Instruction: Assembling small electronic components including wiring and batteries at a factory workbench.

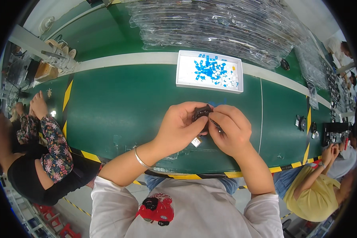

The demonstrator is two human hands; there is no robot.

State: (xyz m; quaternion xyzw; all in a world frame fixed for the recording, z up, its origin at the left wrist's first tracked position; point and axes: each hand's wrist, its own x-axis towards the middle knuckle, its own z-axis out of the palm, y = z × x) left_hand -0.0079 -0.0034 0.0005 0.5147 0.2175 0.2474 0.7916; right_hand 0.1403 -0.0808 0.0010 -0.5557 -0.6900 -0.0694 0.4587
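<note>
In front of my body, my left hand (181, 123) is closed around a small black round device part (201, 114), thumb pressed on its face. My right hand (232, 127) meets it from the other side, its fingers pinched on a small dark piece (215, 123) at the part's edge. What exactly that piece is cannot be made out. Just below the fingers, a small silvery-white rectangular piece (196, 141) shows; whether it hangs from the black part is unclear. Both hands are held over the green table (119, 103).
Beyond my hands stands a white shallow box (209, 86) with many blue and white bits. Stacked clear plastic trays (218, 23) fill the back. Co-workers sit at left (53, 154) and right (313, 190). Small black parts (302, 123) lie at the right, by yellow-black tape (307, 152).
</note>
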